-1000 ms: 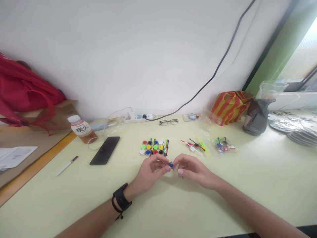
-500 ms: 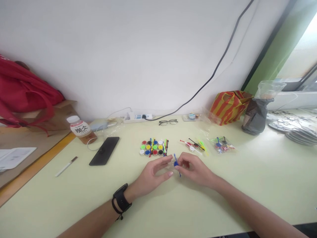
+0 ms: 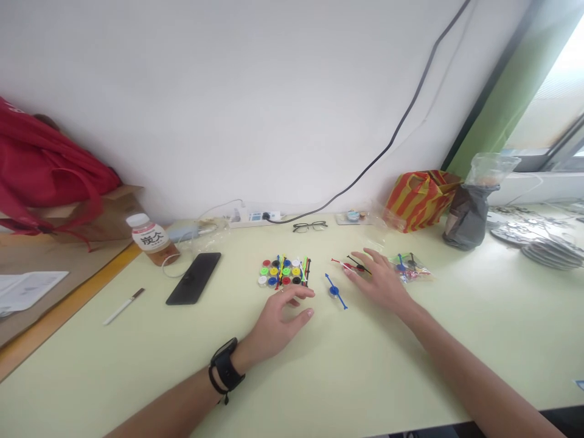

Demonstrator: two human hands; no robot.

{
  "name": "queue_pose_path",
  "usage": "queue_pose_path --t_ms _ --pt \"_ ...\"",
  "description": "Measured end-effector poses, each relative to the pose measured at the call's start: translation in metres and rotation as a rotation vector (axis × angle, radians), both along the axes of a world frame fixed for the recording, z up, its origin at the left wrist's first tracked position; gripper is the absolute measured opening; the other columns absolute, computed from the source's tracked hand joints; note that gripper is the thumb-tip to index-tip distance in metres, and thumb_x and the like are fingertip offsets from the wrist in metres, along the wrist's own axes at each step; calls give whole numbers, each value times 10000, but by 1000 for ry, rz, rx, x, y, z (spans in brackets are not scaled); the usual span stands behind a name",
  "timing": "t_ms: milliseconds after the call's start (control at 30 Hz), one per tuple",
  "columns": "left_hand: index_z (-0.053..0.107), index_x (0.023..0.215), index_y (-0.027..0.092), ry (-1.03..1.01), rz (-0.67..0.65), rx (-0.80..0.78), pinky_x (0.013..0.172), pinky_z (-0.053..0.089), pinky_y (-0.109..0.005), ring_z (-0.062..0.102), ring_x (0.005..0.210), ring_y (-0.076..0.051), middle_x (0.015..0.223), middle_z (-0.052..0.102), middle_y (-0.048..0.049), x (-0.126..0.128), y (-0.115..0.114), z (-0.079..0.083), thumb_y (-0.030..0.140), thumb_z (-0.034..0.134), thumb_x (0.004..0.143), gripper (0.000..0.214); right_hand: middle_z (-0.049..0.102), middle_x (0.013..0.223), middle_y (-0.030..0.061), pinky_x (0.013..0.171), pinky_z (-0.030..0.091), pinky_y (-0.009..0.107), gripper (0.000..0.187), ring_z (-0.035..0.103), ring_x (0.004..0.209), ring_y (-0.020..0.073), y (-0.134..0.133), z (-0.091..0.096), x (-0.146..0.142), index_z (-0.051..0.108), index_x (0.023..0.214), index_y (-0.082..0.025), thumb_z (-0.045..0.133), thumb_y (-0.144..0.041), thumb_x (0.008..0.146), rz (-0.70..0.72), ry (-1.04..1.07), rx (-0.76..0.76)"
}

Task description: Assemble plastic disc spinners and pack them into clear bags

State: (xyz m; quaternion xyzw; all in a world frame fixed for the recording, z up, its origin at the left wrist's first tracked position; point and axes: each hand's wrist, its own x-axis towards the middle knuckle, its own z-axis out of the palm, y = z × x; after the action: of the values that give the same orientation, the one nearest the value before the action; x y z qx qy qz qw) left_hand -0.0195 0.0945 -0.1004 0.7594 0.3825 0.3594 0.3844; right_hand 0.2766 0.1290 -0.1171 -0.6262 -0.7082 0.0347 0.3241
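A blue arrow spinner, its pointer on a round base, lies on the table between my hands. My left hand rests left of it, fingers apart, with nothing in it. My right hand reaches over a small group of arrow spinners, fingers spread; a red spinner and a black spinner show beside its fingers, and the palm hides the others. Beyond my left hand sit rows of round coloured discs, with several loose arrow pointers laid over and beside them.
Right of my right hand lies a clear bag of spinners. Eyeglasses and a power strip are near the wall. A black phone, a pen and a drink bottle are at left. A striped bag stands back right.
My right hand has let go of the blue spinner, now lying on the table, and has moved right and away over the spinner group. My left hand has barely shifted.
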Motion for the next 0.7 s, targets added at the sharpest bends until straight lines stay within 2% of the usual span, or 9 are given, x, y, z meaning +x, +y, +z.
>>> queue_pose_path --t_ms 100,233,367,500,567,700 --pt "681 1172 259 10 -3 24 975 510 -395 626 1196 -248 1281 699 -64 0 -2 0 281 660 949 224 462 1552 143 1135 399 590 534 411 1447 376 -3 -2 -5 653 1348 -275 573 -623 951 110 31 -125" --pt "669 1194 268 39 -5 69 973 511 -390 612 1212 -248 1278 693 -59 0 -5 2 246 648 949 247 543 1486 141 1155 417 547 528 449 1431 342 -9 2 -15 670 1331 -267 676 -580 907 305 93 -163" --pt "636 1245 284 67 1 156 1016 501 -405 567 1277 -254 1324 662 -57 0 -8 6 211 659 934 320 523 1504 121 1108 490 484 391 492 1409 320 -18 9 -24 710 1288 -289 676 -468 942 493 163 -228" --pt "626 1262 283 117 14 254 1139 422 -459 535 1318 -264 1347 638 -68 -1 -10 11 225 681 929 342 506 1519 115 992 572 427 331 595 1309 301 -26 18 -32 722 1288 -303 643 -370 974 620 225 -293" --pt "608 1301 278 149 -8 269 1165 401 -480 522 1336 -279 1386 610 -83 -1 -10 13 263 720 910 408 532 1502 116 974 578 418 341 592 1309 301 -31 21 -37 715 1301 -304 653 -331 967 677 248 -303" --pt "550 1400 279 209 -80 244 1186 388 -512 463 1403 -316 1489 539 -106 -2 -12 17 348 794 856 600 633 1406 116 1067 523 442 371 607 1289 289 -44 19 -52 695 1307 -266 688 -263 936 808 322 -273"
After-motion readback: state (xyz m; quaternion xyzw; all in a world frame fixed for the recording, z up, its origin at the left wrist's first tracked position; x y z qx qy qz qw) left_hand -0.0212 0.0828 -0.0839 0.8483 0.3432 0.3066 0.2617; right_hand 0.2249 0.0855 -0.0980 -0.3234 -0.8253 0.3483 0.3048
